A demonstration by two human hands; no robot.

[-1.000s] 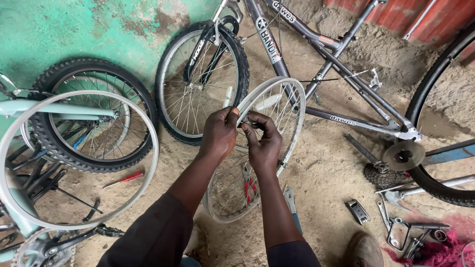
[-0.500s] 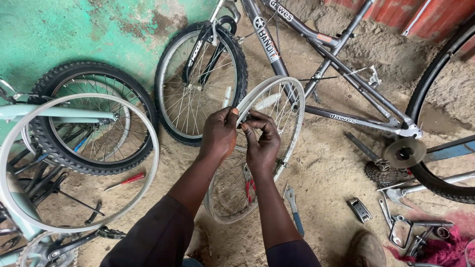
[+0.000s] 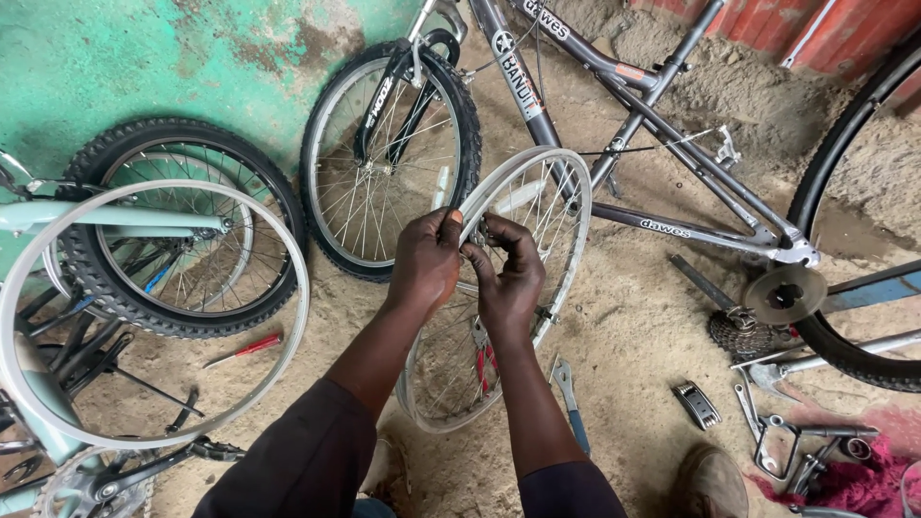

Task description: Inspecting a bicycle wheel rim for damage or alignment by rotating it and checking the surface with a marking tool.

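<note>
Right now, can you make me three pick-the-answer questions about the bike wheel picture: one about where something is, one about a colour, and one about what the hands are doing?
1. Where does the screwdriver lie?
A. on the sand left of the arms
B. on the bike frame
C. in a hand

2. What colour is the wall?
A. yellow
B. green
C. white

3. How is the bare rim held?
A. lying flat, untouched
B. by one hand only
C. by both hands at its top edge

Answers:
1 A, its red handle rests on the sand.
2 B, the paint is green and worn.
3 C, the left hand and right hand both pinch the rim.
</note>
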